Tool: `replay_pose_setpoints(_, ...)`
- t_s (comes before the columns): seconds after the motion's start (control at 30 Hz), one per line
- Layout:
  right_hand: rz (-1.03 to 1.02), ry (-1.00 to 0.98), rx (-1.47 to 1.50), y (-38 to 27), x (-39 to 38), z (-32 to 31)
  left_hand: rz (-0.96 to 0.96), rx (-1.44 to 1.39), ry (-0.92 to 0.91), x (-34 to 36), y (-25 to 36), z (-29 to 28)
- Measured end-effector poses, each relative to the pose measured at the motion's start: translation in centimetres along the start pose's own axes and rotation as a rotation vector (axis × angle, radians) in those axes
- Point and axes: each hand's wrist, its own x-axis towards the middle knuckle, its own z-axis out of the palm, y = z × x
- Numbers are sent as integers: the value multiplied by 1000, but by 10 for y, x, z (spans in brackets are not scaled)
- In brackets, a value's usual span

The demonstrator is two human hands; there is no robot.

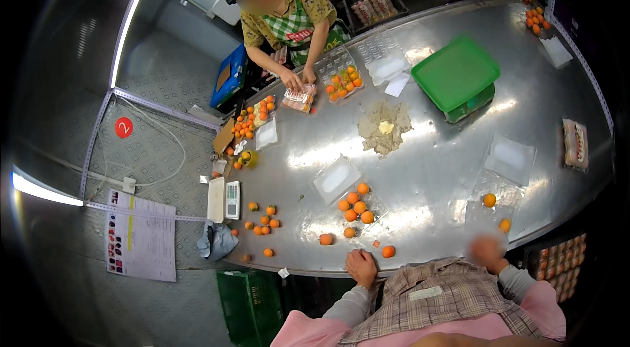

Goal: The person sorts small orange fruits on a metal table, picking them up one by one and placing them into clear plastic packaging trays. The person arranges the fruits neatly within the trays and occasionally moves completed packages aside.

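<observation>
Down at the near edge of the shiny metal table, the left hand rests on the rim. Its fingers look bent and close together, but I can't tell if they hold anything. One loose orange fruit sits just to its right, and a tiny reddish bit lies between them. A little farther in, a bunch of round fruits sits near a clear tray with a white pad. The right hand is blurry, so I can't tell whether its fingers are apart or together. It is near a clear box with two orange fruits on it, one close to the hand and one farther up. Across the table, another person has both hands at a see-through pack, next to a box of small orange fruits. A big green tray is on the far right part, and a small scale is at the left end.
</observation>
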Motion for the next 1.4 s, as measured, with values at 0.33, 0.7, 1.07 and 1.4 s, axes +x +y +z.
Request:
replay_pose_setpoints(0.33,73,-120,63,5,-8,18,-4,13,-5,1,2,0)
replay_pose_setpoints(0.7,133,-239,187,34,-31,54,17,34,49,0,0,8)
replay_pose_setpoints(1.07,149,-249,183,30,-30,51,17,28,23,0,0,5)
replay_pose_setpoints(1.4,131,-229,150,32,-30,59,28,46,51,-1,0,6)
